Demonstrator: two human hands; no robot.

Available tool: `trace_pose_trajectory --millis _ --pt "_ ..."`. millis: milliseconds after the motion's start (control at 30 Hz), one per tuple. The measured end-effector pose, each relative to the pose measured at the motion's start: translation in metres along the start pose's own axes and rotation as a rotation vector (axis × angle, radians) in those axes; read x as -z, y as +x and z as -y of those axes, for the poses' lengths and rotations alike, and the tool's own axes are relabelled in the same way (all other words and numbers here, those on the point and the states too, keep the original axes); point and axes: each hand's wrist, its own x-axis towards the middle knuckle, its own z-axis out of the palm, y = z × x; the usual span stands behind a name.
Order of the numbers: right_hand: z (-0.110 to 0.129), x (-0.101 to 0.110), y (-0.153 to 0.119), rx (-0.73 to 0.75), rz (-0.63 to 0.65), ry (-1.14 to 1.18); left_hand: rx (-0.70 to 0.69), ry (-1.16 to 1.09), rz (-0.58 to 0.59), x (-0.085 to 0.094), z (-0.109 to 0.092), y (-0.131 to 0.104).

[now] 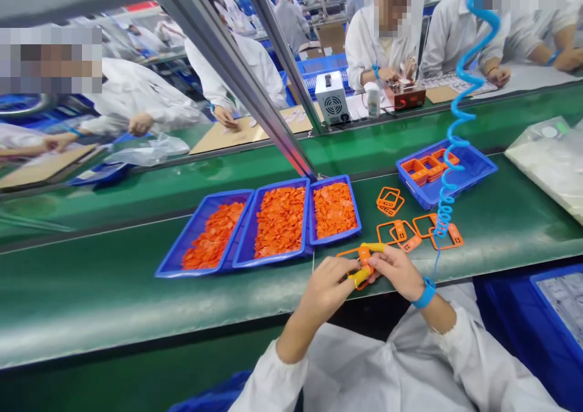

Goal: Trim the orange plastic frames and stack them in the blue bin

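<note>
Between both hands, just over the belt's near edge, is an orange plastic frame (365, 255). My left hand (328, 283) grips its left side, fingers closed, with a yellow cover on one fingertip. On the other side my right hand (401, 269) pinches the same frame; it too wears a yellow finger cover, and a blue wrist strap (426, 293) with a coiled blue cord (462, 75). My fingers hide part of the piece. Several loose orange frames (449, 237) lie flat beyond my right hand, some overlapping.
Three blue trays (240, 263) of small orange parts (282, 221) stand left of my hands. Another blue tray (478, 164) with stacked orange frames (426, 168) sits at the back right. A white plastic bag (549, 157) lies at the far right. Co-workers sit across the green conveyor (113, 303).
</note>
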Motion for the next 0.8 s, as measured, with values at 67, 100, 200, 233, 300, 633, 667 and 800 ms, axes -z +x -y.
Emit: trace_pose_trajectory --millis 67,100,200,233,300,633,667,800 --pt "0.001 0.001 -0.001 0.001 0.025 0.01 -0.023 -0.007 0.026 0.003 0.004 -0.001" --pt "0.001 0.001 -0.001 0.001 0.037 0.012 -0.031 -0.016 0.039 0.005 0.005 -0.001" --pt "0.002 0.002 -0.001 -0.002 0.062 0.014 -0.055 -0.042 0.062 0.007 0.008 -0.002" --pt "0.003 0.002 -0.002 -0.003 0.066 0.013 -0.065 -0.05 0.065 0.007 0.008 -0.002" --pt "0.004 0.002 -0.002 -0.008 0.069 0.01 -0.07 -0.066 0.073 0.006 0.01 -0.003" --pt "0.0 0.0 -0.004 0.002 0.017 0.026 -0.056 0.02 0.073 0.009 0.01 -0.007" --pt "0.0 0.0 -0.004 -0.001 0.012 0.03 -0.031 0.084 0.027 0.006 0.006 -0.01" --pt "0.001 -0.003 -0.005 0.024 -0.018 0.004 0.382 0.111 -0.316 -0.02 -0.021 -0.021"
